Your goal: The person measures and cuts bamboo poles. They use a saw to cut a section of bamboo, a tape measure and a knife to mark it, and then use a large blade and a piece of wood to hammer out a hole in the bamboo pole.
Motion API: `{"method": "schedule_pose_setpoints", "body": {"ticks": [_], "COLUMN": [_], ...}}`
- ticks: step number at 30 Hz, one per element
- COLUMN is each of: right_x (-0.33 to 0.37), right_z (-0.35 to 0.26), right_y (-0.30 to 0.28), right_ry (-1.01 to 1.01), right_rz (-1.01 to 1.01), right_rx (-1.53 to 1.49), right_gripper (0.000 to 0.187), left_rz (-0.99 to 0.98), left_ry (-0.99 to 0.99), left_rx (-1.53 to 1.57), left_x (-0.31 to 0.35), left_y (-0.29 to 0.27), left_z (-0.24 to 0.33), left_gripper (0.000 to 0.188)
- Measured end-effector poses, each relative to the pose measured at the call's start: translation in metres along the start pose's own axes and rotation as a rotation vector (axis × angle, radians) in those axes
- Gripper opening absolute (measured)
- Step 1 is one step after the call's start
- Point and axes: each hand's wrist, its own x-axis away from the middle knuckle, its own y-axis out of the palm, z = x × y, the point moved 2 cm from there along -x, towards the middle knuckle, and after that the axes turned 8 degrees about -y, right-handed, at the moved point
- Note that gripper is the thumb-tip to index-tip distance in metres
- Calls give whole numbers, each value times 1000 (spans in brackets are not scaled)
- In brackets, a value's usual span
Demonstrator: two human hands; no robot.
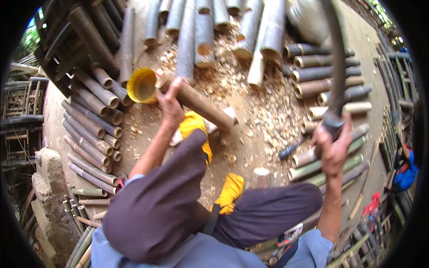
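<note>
My left hand (pixel 170 107) grips a brown length of bamboo (pixel 203 105) near its upper left end; the bamboo slants down to the right across the ground in front of me. Held up on the right, my right hand (pixel 333 147) is wrapped round the handle of a large curved knife (pixel 337 67). Its long dark blade points upward and is blurred by motion, well apart from the bamboo. Just beyond my left hand stands a round yellow tub (pixel 142 85). Yellow coverings (pixel 230 190) show on my feet.
Cut bamboo tubes lie in rows at the left (pixel 85 123), the far side (pixel 219 20) and the right (pixel 328 73). Wood chips (pixel 268 109) litter the ground. A dark-handled tool (pixel 291 149) lies near a short stump (pixel 261 177). A rock (pixel 49 192) stands at the left.
</note>
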Motion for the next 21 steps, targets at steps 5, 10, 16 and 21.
{"method": "schedule_pose_setpoints", "body": {"ticks": [5, 10, 16, 21], "right_x": [58, 126, 133, 117], "right_z": [3, 55, 42, 43], "right_y": [99, 171, 182, 201], "right_ry": [192, 268, 224, 271], "right_rz": [-235, -42, -38, -86], "right_rx": [-154, -106, -3, -25], "right_gripper": [34, 32, 43, 42], "left_rz": [27, -38, 6, -27], "left_ry": [-29, 56, 45, 73], "left_rx": [163, 165, 240, 208], "left_x": [13, 17, 21, 12], "left_y": [17, 25, 35, 29], "left_z": [32, 32, 49, 28], "left_gripper": [41, 28, 26, 27]}}
